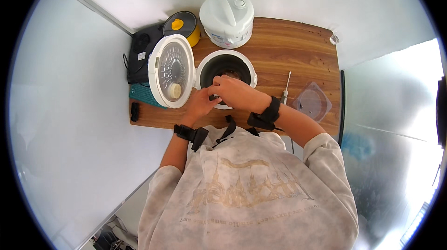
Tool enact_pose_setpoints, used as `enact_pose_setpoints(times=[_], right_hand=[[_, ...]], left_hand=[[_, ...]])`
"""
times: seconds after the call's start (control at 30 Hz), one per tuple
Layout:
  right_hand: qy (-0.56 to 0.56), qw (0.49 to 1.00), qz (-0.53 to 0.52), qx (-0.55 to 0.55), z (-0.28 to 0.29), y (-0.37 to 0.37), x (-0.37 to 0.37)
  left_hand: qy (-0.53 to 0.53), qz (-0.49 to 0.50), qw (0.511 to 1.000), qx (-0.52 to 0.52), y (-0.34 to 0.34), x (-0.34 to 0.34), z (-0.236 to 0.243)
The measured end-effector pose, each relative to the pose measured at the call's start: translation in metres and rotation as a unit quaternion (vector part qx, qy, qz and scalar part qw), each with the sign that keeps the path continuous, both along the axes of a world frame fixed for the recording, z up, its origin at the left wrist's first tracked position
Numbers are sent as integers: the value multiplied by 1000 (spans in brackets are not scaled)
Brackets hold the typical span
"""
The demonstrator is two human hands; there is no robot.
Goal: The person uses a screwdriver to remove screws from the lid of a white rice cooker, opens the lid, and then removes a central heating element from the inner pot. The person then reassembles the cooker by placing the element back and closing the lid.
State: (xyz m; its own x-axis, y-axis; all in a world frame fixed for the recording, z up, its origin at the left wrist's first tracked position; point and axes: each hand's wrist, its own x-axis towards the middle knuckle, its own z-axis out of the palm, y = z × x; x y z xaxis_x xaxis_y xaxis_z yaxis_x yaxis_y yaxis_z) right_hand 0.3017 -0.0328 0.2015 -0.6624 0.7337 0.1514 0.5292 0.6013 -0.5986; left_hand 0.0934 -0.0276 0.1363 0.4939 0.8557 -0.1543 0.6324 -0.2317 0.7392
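The head view showed both bare hands at the mouth of an open white rice cooker [248,60], near the front edge of the wooden table [279,40], slightly left of its middle. The left hand [201,103] met the right hand [235,92] over the near rim; their fingertips were mostly hidden, so I could not tell whether either was pinching anything. A small black object [135,111] lay by the front left corner, a clear plastic tray [314,103] toward the front right one, and a screwdriver [287,85] just left of the tray. The cooker's hinged lid [163,80] stood open toward the left edge. Farther off, a yellow pot [193,39] and a closed white cooker [228,24] stood along the back edge.
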Motion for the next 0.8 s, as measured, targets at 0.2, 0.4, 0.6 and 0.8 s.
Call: enact_pose_setpoints(times=[0.2, 0.4, 0.6, 0.8], right_hand=[[49, 999, -9, -10, 1, -4, 1], [-105, 986, -86, -96, 17, 0, -1], [16, 1000, 1, 21, -5, 4, 6], [-11, 999, -40, 18, 4, 1, -1]], left_hand=[[7, 13, 1000, -16, 0, -1, -4], [-24, 23, 999, 18, -3, 14, 21], [52, 28, 998, 12, -2, 8, 7], [22, 18, 998, 49, -1, 2, -4]])
